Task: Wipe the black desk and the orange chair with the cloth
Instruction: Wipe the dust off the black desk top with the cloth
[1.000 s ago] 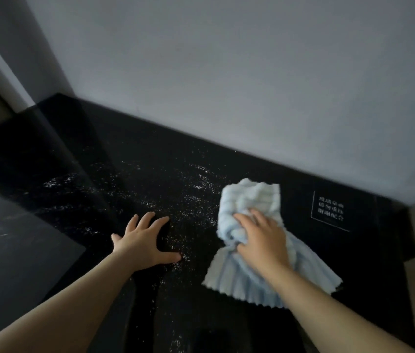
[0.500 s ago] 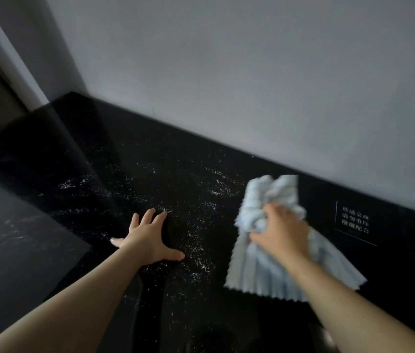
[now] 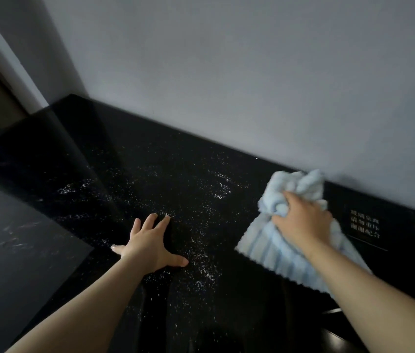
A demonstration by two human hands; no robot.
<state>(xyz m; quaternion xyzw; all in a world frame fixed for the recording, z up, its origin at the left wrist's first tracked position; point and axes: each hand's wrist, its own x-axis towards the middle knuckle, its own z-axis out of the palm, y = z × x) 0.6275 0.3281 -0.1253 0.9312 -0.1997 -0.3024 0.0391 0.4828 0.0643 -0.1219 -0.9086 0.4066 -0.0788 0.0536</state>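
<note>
**The soft, pale blue ribbed cloth (image 3: pixel 277 256) is held on the shiny black desk (image 3: pixel 114 159)**

The cloth is gripped in a bunch by the right hand (image 3: pixel 300 220), with the fingers curled round its top. It is at the far right of the desk, close to the grey wall (image 3: pixel 252 85). The left hand (image 3: pixel 150 247) is laid flat, fingers straight and spread, among small white specks (image 3: pixel 202 253). The cloth looks light and floppy, so it is best held at the middle and pressed down. The orange chair is not seen.
</note>
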